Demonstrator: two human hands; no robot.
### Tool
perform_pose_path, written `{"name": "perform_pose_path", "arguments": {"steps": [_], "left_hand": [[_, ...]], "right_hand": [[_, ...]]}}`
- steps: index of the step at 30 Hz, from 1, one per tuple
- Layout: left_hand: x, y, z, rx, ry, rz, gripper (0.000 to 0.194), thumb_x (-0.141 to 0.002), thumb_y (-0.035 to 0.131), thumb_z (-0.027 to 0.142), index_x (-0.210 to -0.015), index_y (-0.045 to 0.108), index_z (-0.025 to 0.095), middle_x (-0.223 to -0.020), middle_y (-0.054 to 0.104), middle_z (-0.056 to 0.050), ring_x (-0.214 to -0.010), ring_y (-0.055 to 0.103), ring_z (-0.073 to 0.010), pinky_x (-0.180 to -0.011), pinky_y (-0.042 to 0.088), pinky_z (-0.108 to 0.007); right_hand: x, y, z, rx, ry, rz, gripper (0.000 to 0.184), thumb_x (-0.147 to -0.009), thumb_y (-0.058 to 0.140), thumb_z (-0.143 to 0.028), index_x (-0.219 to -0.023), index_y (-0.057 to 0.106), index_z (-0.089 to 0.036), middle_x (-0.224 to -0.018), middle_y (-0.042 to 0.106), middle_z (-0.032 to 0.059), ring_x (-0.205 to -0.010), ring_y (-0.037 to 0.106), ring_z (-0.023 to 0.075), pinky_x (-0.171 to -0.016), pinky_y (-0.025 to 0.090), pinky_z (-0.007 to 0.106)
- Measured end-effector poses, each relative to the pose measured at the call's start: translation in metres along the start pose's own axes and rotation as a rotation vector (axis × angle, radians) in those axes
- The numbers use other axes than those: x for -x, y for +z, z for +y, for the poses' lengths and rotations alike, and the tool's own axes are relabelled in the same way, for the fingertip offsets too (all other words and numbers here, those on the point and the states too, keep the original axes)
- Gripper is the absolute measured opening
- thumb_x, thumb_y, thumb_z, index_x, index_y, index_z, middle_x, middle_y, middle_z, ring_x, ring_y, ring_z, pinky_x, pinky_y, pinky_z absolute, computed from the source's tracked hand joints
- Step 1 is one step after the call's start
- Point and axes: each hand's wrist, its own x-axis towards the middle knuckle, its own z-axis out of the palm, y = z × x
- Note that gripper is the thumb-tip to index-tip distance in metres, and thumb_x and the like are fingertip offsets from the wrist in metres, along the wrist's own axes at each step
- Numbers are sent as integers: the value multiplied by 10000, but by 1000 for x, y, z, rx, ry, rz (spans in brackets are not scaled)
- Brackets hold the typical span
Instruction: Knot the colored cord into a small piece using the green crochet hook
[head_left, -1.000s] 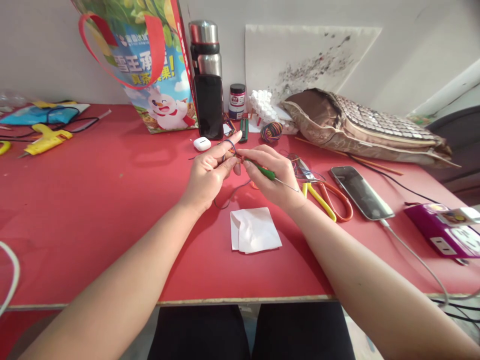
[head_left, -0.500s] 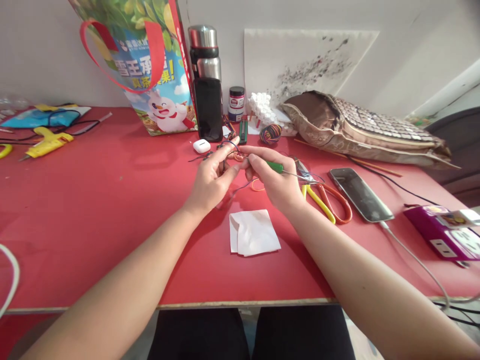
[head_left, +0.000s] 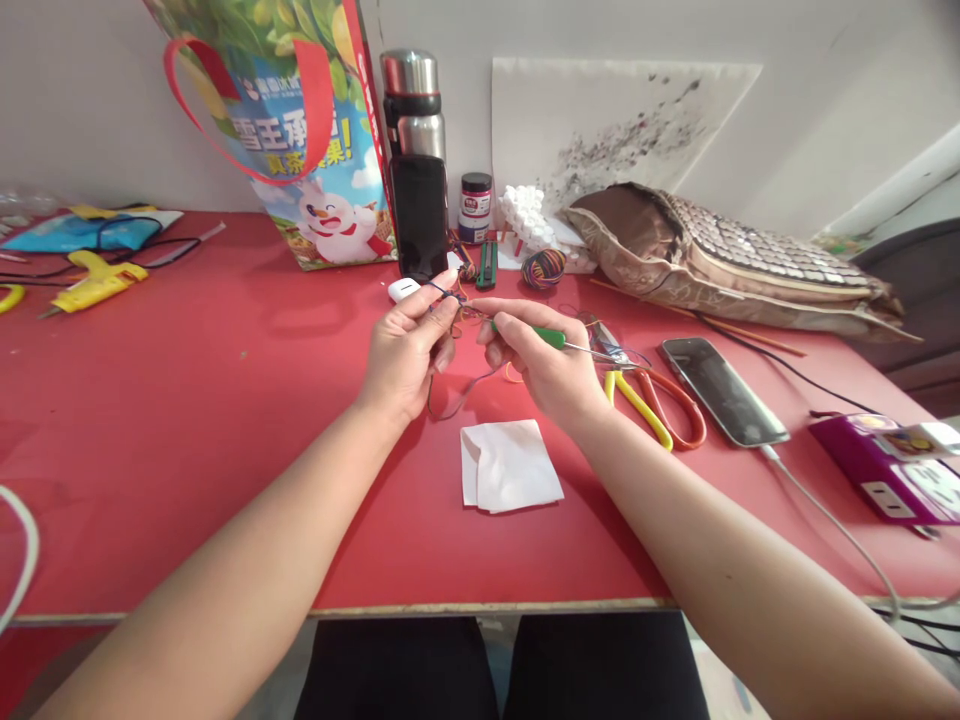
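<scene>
My left hand [head_left: 409,352] is closed in a pinch on thin coloured yarn [head_left: 459,297], held above the red table [head_left: 187,400]. A dark strand of it hangs down in a loop below the hand. My right hand [head_left: 544,365] grips a green-handled crochet hook [head_left: 559,340], its tip pointing left into the yarn between my fingers. The two hands are almost touching. A folded white paper [head_left: 510,465] lies on the table just below them.
Yellow and orange scissors [head_left: 656,405], a phone [head_left: 724,390] on a cable and a purple power strip [head_left: 892,470] lie to the right. A ball of yarn [head_left: 544,268], flask [head_left: 416,150], printed bag [head_left: 300,130] and sequinned cushion [head_left: 735,260] stand behind. A yellow glue gun [head_left: 94,280] lies far left.
Both hands have shifted slightly up and away from me while working the hook through the yarn. The hanging dark loop has swung a little.
</scene>
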Motion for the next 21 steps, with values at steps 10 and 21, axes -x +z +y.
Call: {"name": "perform_pose_path", "arguments": {"steps": [10,21], "left_hand": [[7,10,7,111,-148,20,431,-838,835,59,-1239,838,216,-558,613,74,-364,434,-28,-373,262,-175],[6,11,5,12,-17,19,384,-842,788,28,-1179,833,207,-652,668,45,-495,621,-75,-485,465,-197]], "right_hand": [[2,9,-7,-263,120,46,234,-870,809,-366,-1046,846,-217,-833,739,10,-655,619,105,-663,560,284],[8,10,3,270,-223,10,289,-1005,696,-325,-1263,776,-223,-915,723,30,-760,667,144,-745,599,328]]}}
